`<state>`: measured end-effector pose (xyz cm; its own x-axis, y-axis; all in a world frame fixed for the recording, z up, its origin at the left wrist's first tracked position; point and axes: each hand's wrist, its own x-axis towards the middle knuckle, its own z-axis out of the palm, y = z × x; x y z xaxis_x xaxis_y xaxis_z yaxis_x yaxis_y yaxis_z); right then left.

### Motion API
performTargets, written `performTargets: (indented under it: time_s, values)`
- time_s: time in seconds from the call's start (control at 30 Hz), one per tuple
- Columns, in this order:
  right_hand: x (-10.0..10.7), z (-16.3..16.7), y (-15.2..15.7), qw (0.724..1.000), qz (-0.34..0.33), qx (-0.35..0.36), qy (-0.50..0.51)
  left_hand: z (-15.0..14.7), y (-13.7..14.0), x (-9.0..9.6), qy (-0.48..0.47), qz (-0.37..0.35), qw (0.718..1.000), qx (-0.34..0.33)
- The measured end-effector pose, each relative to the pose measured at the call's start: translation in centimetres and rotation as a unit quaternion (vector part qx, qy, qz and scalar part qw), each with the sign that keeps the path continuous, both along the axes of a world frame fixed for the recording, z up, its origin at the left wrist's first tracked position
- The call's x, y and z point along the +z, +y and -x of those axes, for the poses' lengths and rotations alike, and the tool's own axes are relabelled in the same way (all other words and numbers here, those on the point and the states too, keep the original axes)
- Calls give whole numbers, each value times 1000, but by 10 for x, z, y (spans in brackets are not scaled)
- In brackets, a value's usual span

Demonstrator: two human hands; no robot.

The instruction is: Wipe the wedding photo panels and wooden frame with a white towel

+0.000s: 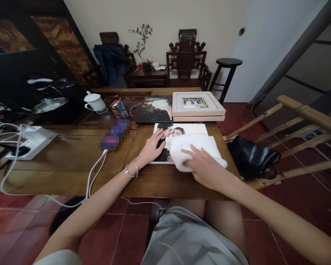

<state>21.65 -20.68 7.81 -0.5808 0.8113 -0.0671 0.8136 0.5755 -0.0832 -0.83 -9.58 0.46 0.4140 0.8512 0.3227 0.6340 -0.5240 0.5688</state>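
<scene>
On the wooden table in front of me lies a wedding photo print (159,155), a couple on a white ground, flat like a panel or album cover. My left hand (153,145) rests on its left part, fingers stretched out and holding nothing. A folded, fluffy white towel (209,145) covers the right part of the photo and reaches past its edge. My right hand (202,162) presses on this towel and grips its near left fold, with some fingers hidden in the cloth.
Behind the photo are a dark wedding photo panel (156,108) and stacked light wooden picture frames (198,105). To the left are a phone (114,135) on a white cable, a drink carton (119,109), a lidded white cup (95,102) and a power strip (34,143). A black bag (251,156) sits right.
</scene>
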Motion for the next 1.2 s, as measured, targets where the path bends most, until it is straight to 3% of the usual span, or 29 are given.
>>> performTargets:
  time_s: [0.27,0.53,0.93,1.2]
  values:
    - [9,10,87,999,-43,-22,18,1,2,0,-4,-10,1000,-4]
    - [6,2,101,997,-53,-26,51,1,2,2,-3,-14,1000,0]
    - [-11,1,78,997,-53,-41,25,2,0,6,-6,-31,999,13]
    - [-14,3,-9,1000,-23,5,-9,0,-1,5,2,-31,999,12]
